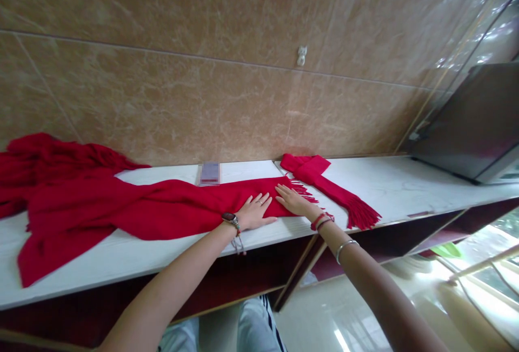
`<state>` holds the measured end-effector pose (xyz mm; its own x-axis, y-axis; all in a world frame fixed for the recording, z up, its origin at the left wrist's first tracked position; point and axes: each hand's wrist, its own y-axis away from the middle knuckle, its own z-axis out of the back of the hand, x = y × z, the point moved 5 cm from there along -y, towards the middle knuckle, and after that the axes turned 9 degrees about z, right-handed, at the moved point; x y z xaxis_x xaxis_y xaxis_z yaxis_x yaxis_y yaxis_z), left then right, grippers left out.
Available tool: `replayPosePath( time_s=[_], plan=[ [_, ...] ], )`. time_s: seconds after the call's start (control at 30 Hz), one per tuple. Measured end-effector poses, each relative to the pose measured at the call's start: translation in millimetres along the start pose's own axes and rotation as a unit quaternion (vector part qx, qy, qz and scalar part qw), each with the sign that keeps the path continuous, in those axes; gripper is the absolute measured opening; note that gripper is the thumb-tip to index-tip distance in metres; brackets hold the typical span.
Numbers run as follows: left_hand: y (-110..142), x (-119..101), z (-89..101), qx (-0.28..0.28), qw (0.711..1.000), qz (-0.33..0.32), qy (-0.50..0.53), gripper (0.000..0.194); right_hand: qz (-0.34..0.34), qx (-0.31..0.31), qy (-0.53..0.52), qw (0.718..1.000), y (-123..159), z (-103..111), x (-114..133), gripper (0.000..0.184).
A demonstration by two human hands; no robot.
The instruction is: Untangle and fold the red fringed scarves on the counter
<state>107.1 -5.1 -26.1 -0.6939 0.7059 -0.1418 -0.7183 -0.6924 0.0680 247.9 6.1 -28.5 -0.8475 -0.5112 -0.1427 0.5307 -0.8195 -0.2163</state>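
A long red scarf lies spread along a white counter. Both of my hands rest flat on its right end, near the fringe. My left hand has its fingers stretched out on the cloth, with a watch on that wrist. My right hand lies palm down beside it, fingers apart, next to the fringe; red and silver bracelets sit on that wrist. A second red scarf, folded with a fringed end, lies just to the right of my hands.
A heap of red cloth is piled at the counter's far left. A small purple box stands against the brown marble wall. A dark appliance sits at the right end. A white hook is on the wall.
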Motion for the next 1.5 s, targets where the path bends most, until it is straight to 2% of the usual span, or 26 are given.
replayPosePath(
  time_s=[0.13, 0.3, 0.4, 0.5, 0.6, 0.67, 0.73, 0.83, 1.0, 1.23, 1.4, 1.5],
  plan=[
    [-12.1, 23.9, 3.7, 0.010, 1.000, -0.012, -0.011, 0.073, 0.040, 0.004, 0.049, 0.998, -15.2, -17.8, -5.7, 0.035],
    [-3.9, 33.6, 14.5, 0.031, 0.999, -0.006, -0.004, 0.071, 0.084, -0.025, 0.079, 0.993, -31.9, -22.8, -13.8, 0.034],
    [10.3, 45.9, 33.9, -0.006, 0.999, -0.034, 0.008, 0.062, 0.092, 0.002, 0.067, 0.993, -40.2, -22.6, -23.5, 0.033],
    [24.0, 75.1, 50.0, -0.054, 0.998, -0.007, 0.014, 0.055, 0.066, 0.012, 0.040, 0.997, -57.9, -14.5, -27.5, 0.034],
    [34.0, 103.3, 44.5, -0.037, 0.999, 0.020, 0.015, 0.053, 0.020, -0.041, 0.010, 0.999, -85.6, -4.2, -15.1, 0.039],
    [39.5, 113.6, 36.0, -0.031, 1.000, 0.006, 0.000, 0.050, -0.004, -0.060, -0.009, 0.998, -102.8, -6.4, 0.8, 0.044],
    [44.3, 118.9, 31.4, -0.039, 0.999, -0.014, -0.018, 0.048, -0.007, -0.037, -0.023, 0.999, -114.5, -17.2, 18.2, 0.047],
    [49.9, 124.7, 35.4, -0.046, 0.998, -0.026, -0.038, 0.050, 0.009, 0.003, -0.022, 1.000, -119.1, -33.9, 34.7, 0.047],
    [60.2, 143.6, 52.7, -0.032, 0.998, 0.010, -0.059, 0.046, 0.026, -0.001, -0.007, 1.000, -114.2, -39.7, 34.2, 0.045],
    [107.4, 198.0, 72.8, -0.006, 0.983, 0.092, -0.158, 0.019, 0.025, -0.028, -0.011, 0.999, -114.7, -44.7, 32.4, 0.045],
    [151.1, 236.6, 98.3, 0.031, 0.959, 0.134, -0.246, 0.015, 0.036, -0.036, -0.002, 0.999, -113.9, -47.5, 31.2, 0.044],
    [177.9, 254.3, 100.6, 0.021, 0.946, 0.173, -0.272, 0.012, 0.027, -0.041, 0.000, 0.999, -112.0, -48.8, 27.7, 0.043]
  ],
)
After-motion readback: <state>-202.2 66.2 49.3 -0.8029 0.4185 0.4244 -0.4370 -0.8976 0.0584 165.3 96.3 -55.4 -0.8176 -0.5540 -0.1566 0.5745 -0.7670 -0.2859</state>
